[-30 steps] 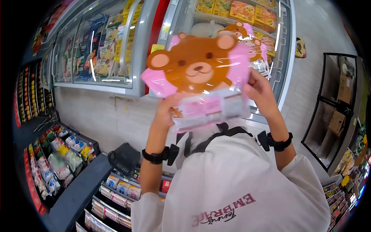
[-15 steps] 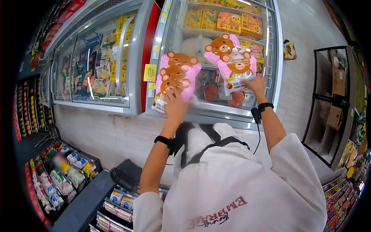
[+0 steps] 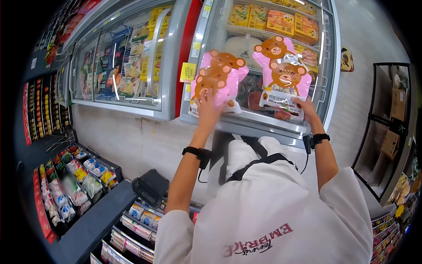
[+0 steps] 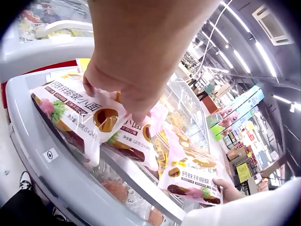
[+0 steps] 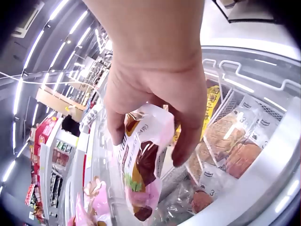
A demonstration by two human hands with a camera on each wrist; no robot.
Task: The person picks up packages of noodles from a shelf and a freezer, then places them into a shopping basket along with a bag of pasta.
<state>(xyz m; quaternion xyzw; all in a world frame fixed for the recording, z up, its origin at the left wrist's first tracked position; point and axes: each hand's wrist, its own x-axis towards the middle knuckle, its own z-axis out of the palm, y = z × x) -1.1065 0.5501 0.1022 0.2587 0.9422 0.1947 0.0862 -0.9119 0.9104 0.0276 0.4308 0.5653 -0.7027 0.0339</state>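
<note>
On the left of the freezer lid lie overlapping pink noodle bags [image 3: 225,88] printed with brown bears. My left hand [image 3: 208,105] rests on the front of this pile with its fingers spread over the bag. To the right, my right hand [image 3: 308,109] pinches the lower corner of another bear-print noodle bag [image 3: 285,94]. That bag overlaps a further bear bag [image 3: 273,49] behind it. The right wrist view has the gripped bag [image 5: 143,160] between thumb and fingers. White lower panels with dark lettering show on the left pile's bags [image 4: 75,110].
The glass-topped freezer [image 3: 327,105] holds yellow and orange boxes [image 3: 281,22] and bagged round food. A second freezer [image 3: 167,103] stands to the left. Behind me are low shelves of packets [image 3: 136,229] and a dark basket [image 3: 151,187]. A black-framed rack [image 3: 376,132] stands right.
A second ago both hands held a bear bag up near the chest. Half a second ago the hands were apart over two piles; since then the view has shifted and both hands stay there.
</note>
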